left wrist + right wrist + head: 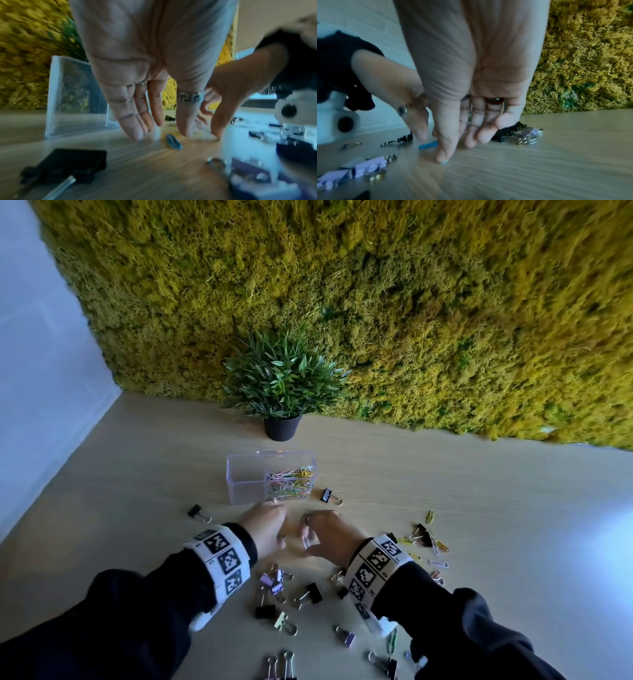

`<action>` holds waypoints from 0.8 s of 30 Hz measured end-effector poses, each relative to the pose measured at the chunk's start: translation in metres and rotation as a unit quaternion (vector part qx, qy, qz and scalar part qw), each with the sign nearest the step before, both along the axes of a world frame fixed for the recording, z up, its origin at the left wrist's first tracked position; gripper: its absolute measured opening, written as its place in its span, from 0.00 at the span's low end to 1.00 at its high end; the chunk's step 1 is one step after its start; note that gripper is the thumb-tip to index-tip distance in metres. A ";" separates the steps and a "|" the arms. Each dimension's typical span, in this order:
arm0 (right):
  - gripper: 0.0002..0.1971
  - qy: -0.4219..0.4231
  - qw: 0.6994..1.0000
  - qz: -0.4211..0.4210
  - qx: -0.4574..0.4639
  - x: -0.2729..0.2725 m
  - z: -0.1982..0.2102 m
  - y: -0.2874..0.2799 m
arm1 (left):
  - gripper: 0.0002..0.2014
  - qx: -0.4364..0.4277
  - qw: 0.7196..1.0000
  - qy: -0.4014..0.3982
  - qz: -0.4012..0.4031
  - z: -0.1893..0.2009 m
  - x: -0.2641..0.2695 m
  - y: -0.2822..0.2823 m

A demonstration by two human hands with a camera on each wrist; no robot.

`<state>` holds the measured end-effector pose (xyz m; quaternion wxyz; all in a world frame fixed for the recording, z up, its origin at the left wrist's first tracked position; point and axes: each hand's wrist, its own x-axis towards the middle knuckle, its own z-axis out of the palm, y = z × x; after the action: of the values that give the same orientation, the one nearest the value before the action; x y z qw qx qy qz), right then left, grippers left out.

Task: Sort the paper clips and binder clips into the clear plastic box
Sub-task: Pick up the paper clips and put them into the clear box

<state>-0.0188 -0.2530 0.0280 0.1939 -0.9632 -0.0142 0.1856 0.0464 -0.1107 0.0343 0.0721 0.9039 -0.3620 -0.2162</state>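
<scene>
**Hands over a blue paper clip**

Both my hands hover with fingers extended, holding nothing: left hand [137,83] and right hand [471,83] flank the blue paper clip [173,141] on the table [479,508], before the clear plastic box [270,481].

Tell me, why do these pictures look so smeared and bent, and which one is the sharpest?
Head view: sharpest, though its wide lens tilts and curves the moss wall, and the clear plastic box reads crisply. Left wrist view: motion blur smears the black binder clip and the left hand. Right wrist view: the right hand looms huge and soft, with a bluish cast.
</scene>
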 end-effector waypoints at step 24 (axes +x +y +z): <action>0.09 -0.245 0.830 -0.412 0.284 -0.033 0.078 -0.082 | 0.09 -0.332 0.934 0.007 0.132 0.054 0.058 -0.010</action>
<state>-0.0519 -0.3349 0.1057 0.5073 -0.7960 0.2854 -0.1657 0.1042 -0.1202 0.0882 0.3990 0.8663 -0.2901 -0.0788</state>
